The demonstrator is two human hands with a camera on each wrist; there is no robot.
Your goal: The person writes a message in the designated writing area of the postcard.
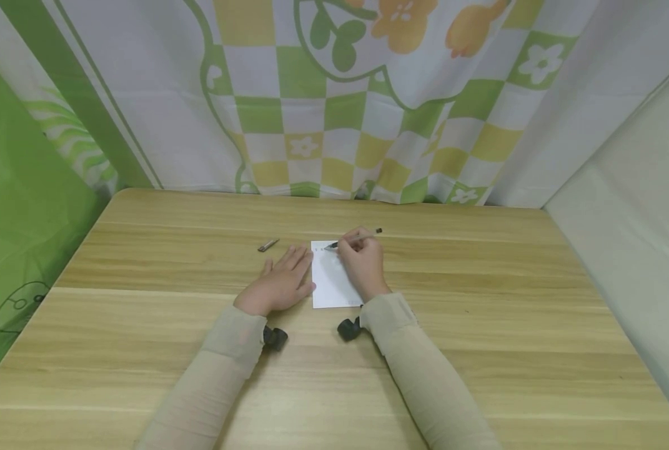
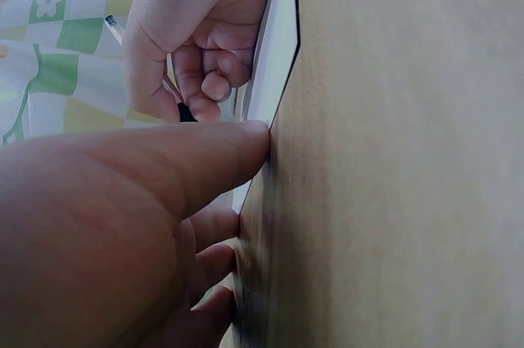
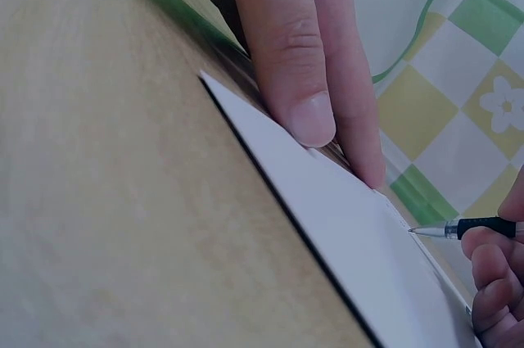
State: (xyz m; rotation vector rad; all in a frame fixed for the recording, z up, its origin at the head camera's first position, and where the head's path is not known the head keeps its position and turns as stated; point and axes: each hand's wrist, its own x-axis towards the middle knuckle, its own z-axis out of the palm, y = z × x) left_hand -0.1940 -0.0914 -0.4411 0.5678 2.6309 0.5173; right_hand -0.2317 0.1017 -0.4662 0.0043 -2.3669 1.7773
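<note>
A white sheet of paper (image 1: 331,284) lies on the wooden table, with a few small dark marks along its top edge. My right hand (image 1: 364,262) pinches a pen (image 1: 362,237) with a clear barrel and black grip. In the right wrist view the pen's tip (image 3: 413,232) meets the paper near its far edge. My left hand (image 1: 278,281) lies spread at the sheet's left side; its thumb (image 2: 237,147) and fingertips press on the paper's edge. Just beyond the left hand is a pen cap (image 1: 268,245), apart from both hands.
The wooden table (image 1: 497,375) extends on all sides of the paper. Behind it hangs a checked, flowered curtain (image 1: 362,125). Green fabric (image 1: 25,206) borders the left side, and a pale wall (image 1: 621,181) the right. Small black cameras (image 1: 275,339) sit at both wrists.
</note>
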